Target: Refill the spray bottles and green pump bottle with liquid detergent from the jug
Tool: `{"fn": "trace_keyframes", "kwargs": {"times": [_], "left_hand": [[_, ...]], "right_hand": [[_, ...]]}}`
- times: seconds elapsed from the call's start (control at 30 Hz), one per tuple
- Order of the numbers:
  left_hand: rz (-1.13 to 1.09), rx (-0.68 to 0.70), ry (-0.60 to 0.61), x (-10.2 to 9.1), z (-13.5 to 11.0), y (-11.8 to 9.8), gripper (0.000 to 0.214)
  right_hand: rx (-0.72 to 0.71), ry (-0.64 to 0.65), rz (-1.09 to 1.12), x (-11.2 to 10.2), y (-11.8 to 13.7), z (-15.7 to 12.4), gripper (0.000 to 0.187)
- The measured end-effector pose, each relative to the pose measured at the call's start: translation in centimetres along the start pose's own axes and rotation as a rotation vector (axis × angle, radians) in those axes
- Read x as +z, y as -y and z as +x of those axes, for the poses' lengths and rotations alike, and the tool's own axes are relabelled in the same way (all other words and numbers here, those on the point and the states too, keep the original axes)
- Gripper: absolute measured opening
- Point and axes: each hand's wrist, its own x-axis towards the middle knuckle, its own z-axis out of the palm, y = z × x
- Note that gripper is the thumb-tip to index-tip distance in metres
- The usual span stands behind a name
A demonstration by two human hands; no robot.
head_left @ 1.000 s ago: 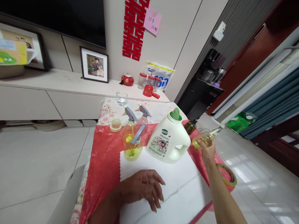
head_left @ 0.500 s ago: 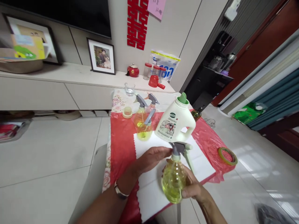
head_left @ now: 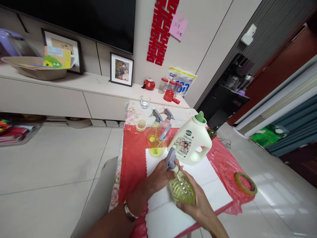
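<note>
A clear spray bottle (head_left: pixel 182 189) with yellow-green liquid and a grey trigger head is held tilted above the white sheet (head_left: pixel 162 216). My right hand (head_left: pixel 196 205) wraps round its body from the right. At the neck, just under the spray head, the fingers of my left hand (head_left: pixel 160 175) are closed. Beyond my hands stands a large cream detergent jug (head_left: pixel 190 140) with its green spout showing. To its left are two more spray bottles with yellow liquid, the nearer one (head_left: pixel 158 148) on the sheet's edge, and a pinkish spray bottle (head_left: pixel 166 123) behind.
A pale cap (head_left: pixel 141 125) and a glass cup (head_left: pixel 144 101) stand at the table's back left. Red plastic (head_left: pixel 135 148) covers the table under the sheet. A tape roll (head_left: pixel 246 183) lies at the right edge. A dark bottle (head_left: pixel 212 133) is behind the jug.
The spray bottle has gone from upright to tilted, and its head has turned. My left hand has moved from beside the head to grip the neck. The camera view has shifted.
</note>
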Motion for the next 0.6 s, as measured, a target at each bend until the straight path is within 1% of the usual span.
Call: {"fn": "trace_keyframes", "kwargs": {"times": [0.07, 0.13, 0.23, 0.3, 0.4, 0.47, 0.53, 0.6], "left_hand": [[0.057, 0.008, 0.007, 0.1, 0.0, -0.1, 0.042], [0.099, 0.002, 0.040, 0.2, -0.1, -0.2, 0.043], [0.125, -0.026, 0.099, 0.4, -0.2, -0.4, 0.043], [0.161, -0.018, 0.100, 0.4, -0.1, -0.5, 0.042], [0.182, 0.058, 0.037, 0.2, 0.0, -0.6, 0.039], [0.116, 0.130, -0.031, 0.0, 0.2, -0.7, 0.037], [0.009, 0.174, -0.082, -0.2, 0.3, -0.9, 0.033], [-0.105, 0.179, -0.100, -0.2, 0.4, -1.1, 0.030]], "right_hand": [[-0.019, -0.084, -0.174, -0.1, -0.7, 0.0, 0.091], [-0.043, -0.134, -0.271, -0.3, -1.5, 0.0, 0.089], [-0.110, -0.153, -0.326, -0.7, -2.2, -0.1, 0.086], [-0.172, -0.159, -0.350, -0.8, -2.6, -0.3, 0.086], [-0.237, -0.222, -0.433, -1.0, -3.4, -0.8, 0.084], [-0.247, -0.283, -0.481, -1.6, -4.1, -1.5, 0.079], [-0.229, -0.348, -0.492, -2.6, -4.7, -2.4, 0.074], [-0.165, -0.421, -0.474, -4.0, -5.1, -3.4, 0.072]]}}
